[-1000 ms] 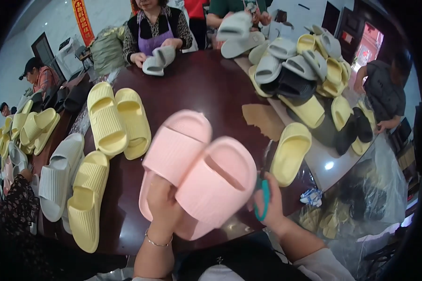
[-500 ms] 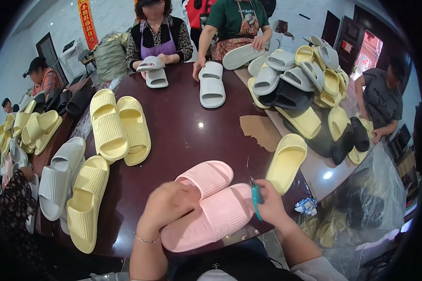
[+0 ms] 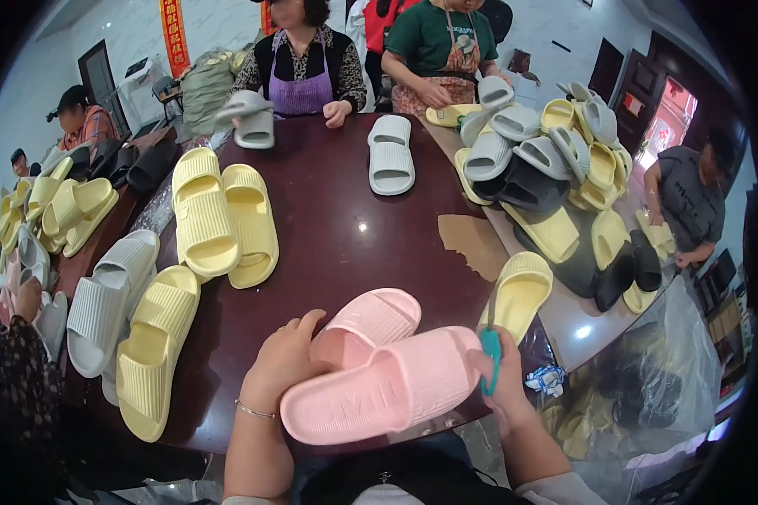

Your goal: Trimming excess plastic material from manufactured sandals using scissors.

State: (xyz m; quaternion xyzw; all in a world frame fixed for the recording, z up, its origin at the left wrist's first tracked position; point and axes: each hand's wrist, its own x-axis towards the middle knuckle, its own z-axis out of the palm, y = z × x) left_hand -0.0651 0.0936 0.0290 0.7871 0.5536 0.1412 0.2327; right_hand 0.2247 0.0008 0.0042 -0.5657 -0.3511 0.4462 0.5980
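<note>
Two pink slippers lie side by side in front of me. The near pink slipper [image 3: 370,396] is tilted, its heel to the left and its toe to the right. Behind it rests the far pink slipper [image 3: 375,320]. My left hand [image 3: 282,362] closes round the heel end of the far one, thumb toward the near slipper. Small teal-handled snips [image 3: 490,360] sit in my closed right hand [image 3: 509,387], blade pointing up. My right thumb reaches onto the near slipper's toe. A yellow slipper [image 3: 520,290] lies just beyond the snips.
Yellow slippers [image 3: 206,219] and grey slippers [image 3: 114,303] line the left. A grey pair [image 3: 392,156] lies at the far edge. A mixed slipper heap [image 3: 556,151] covers the right, near brown cardboard [image 3: 472,244] and crumpled wrapping [image 3: 546,380]. Several people work around the table.
My left hand has drawn back to the far slipper's heel, and the near slipper has tilted up. A co-worker's hand has left the far grey pair; another co-worker has shifted grey slippers left.
</note>
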